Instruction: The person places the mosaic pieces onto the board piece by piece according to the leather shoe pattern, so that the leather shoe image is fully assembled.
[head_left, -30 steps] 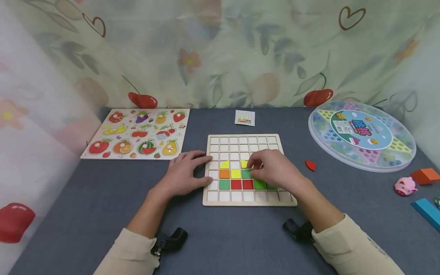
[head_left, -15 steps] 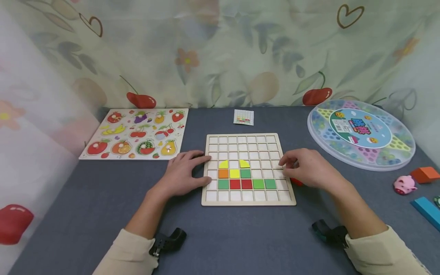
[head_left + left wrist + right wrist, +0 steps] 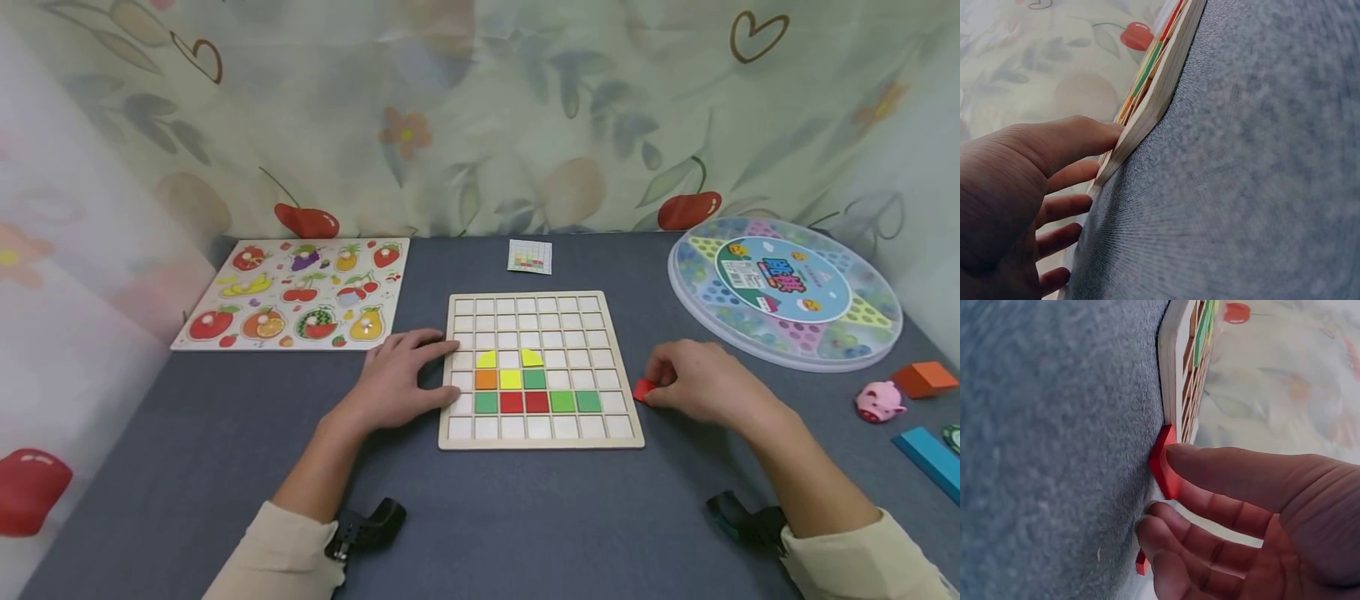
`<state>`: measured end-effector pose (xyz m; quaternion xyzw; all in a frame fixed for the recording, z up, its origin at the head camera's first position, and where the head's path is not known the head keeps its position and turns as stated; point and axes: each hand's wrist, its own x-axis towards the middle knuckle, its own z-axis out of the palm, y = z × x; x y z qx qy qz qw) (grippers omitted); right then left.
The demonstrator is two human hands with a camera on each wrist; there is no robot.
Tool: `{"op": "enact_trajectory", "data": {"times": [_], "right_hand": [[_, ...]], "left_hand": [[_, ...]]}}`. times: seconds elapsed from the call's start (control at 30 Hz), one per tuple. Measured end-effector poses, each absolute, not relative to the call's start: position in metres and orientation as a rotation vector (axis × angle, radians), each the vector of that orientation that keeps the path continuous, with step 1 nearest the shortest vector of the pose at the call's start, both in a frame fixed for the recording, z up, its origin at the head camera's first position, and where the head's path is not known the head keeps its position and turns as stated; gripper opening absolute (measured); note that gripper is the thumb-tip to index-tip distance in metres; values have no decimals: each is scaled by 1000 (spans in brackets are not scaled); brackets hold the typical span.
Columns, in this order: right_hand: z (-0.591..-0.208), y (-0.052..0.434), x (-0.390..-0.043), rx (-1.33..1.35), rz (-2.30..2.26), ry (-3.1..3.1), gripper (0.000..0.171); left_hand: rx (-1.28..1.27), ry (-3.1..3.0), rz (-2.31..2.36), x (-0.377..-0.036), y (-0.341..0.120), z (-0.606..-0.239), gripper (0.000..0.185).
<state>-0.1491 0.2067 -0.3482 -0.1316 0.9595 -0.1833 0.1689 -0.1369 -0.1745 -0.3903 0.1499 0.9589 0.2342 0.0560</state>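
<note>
A wooden grid board (image 3: 540, 442) lies mid-table, its white squares partly filled with coloured tiles. Two yellow round-edged tiles (image 3: 532, 358) lie above a row of orange, yellow and green; red and green tiles (image 3: 536, 402) fill squares below. My left hand (image 3: 405, 375) rests at the board's left edge, thumb (image 3: 1094, 134) and forefinger touching it, other fingers loosely spread. Beside the right edge, my right hand (image 3: 697, 383) pinches a small flat red tile (image 3: 1163, 462) between thumb and forefinger. A second red piece (image 3: 1141, 562) shows behind the other fingertips, hidden by the hand in the head view.
A small printed pattern card (image 3: 529, 257) lies behind the board. At back left is a fruit picture board (image 3: 300, 292); at right, a round game box (image 3: 690, 308). A pink pig figure (image 3: 879, 402), orange block (image 3: 924, 380) and blue block (image 3: 930, 460) stand far right.
My right hand has moved right, from over the board to beside its right edge, and now pinches the red tile. A yellow round-edged tile is left on the board. My left hand stays put.
</note>
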Motion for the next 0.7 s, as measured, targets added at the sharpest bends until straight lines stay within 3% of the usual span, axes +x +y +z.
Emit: {"op": "enact_trajectory", "data": {"times": [0.3, 0.7], "right_hand": [[-341, 193, -153, -395, -722, 2762, 9], [-343, 140, -166, -525, -824, 2653, 5]], "left_hand": [[451, 2915, 712, -136, -175, -389, 66], [447, 2908, 714, -136, -173, -389, 66]]}}
